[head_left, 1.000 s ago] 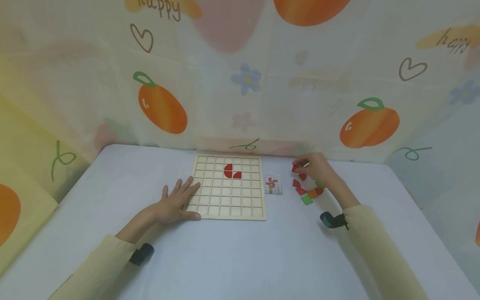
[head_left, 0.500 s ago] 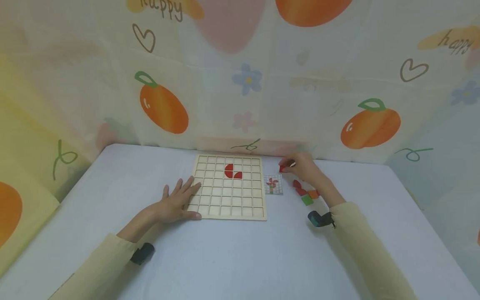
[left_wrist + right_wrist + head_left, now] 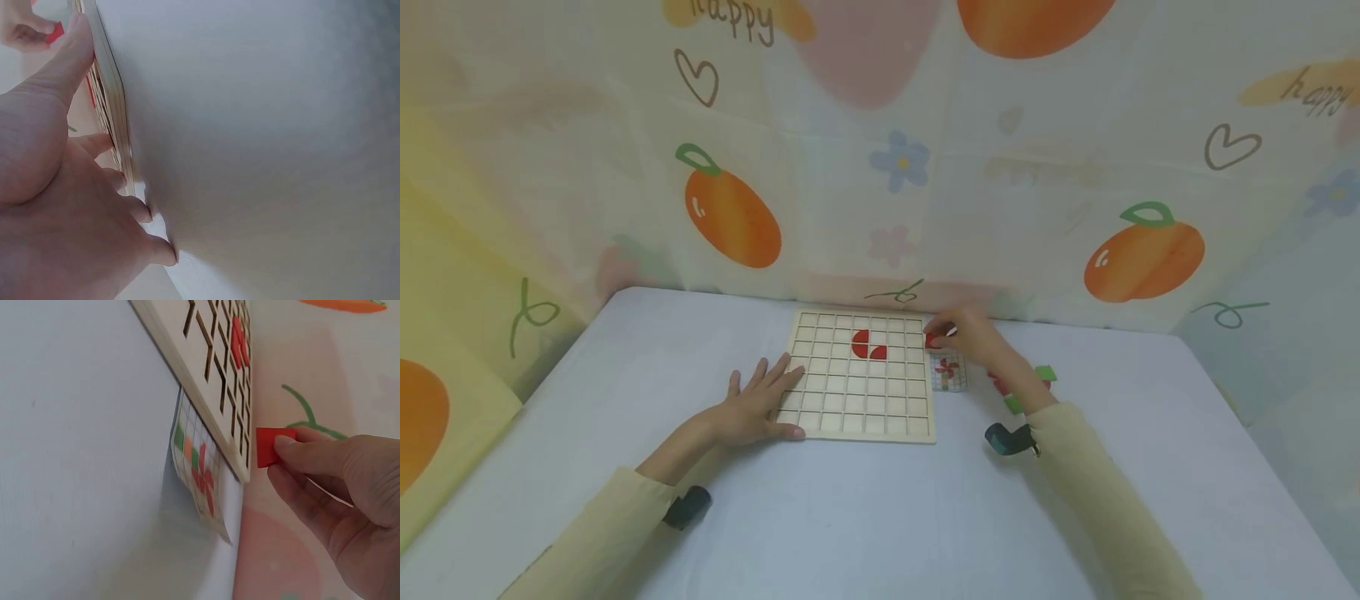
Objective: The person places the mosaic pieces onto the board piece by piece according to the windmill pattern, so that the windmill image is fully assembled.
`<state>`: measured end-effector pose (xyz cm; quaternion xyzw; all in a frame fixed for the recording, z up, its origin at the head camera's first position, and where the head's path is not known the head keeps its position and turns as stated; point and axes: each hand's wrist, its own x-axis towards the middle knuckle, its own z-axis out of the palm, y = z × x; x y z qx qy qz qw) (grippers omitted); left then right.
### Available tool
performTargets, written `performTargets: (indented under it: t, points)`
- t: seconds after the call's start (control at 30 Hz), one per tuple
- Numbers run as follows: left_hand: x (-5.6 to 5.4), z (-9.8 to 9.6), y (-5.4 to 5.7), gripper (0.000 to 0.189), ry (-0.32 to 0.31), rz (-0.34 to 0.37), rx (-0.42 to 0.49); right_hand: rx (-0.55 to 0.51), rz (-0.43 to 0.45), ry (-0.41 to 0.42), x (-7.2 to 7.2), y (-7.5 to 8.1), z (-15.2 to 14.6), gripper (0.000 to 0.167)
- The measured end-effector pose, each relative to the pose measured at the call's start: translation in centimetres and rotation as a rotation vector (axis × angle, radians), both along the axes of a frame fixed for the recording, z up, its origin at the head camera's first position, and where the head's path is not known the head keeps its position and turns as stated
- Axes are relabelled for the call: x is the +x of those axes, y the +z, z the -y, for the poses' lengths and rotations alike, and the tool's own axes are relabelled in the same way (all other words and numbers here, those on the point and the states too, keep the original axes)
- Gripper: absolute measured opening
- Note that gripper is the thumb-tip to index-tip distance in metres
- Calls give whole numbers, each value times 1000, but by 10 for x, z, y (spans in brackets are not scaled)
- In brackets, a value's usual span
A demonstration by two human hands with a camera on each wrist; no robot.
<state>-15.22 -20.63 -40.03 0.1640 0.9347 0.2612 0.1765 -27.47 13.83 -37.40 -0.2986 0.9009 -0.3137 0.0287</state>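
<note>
My left hand [image 3: 748, 408] rests with spread fingers on the left edge of a wooden grid board [image 3: 835, 402]; the left wrist view shows its thumb along the board's rim. Between thumb and fingers, my right hand [image 3: 972, 337] pinches a red piece [image 3: 267, 447] near the board's upper right edge. Its full outline is partly covered by the thumb. Red quarter-round pieces [image 3: 861, 344] lie in the board's upper middle cells. Just right of the board is a pattern card [image 3: 950, 372] printed with a red flower on a grid, slightly curled in the right wrist view.
Below my right forearm lie loose pieces, among them a green piece [image 3: 1046, 373] and several red ones, partly hidden by the arm. A white cloth covers the table [image 3: 880, 517]. A printed curtain [image 3: 820, 208] hangs behind the table's far edge.
My right hand has moved left from the loose pieces to the board's right edge, carrying the red piece. My left hand stays on the board.
</note>
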Motion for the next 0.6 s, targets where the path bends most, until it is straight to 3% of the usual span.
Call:
performTargets:
  t: [0.37, 0.6]
  points:
    - [0, 0, 0, 101, 4, 3, 1, 93, 80, -29, 5, -7, 30, 18]
    - [1, -1, 1, 102, 7, -1, -1, 66, 96, -15, 5, -11, 43, 19]
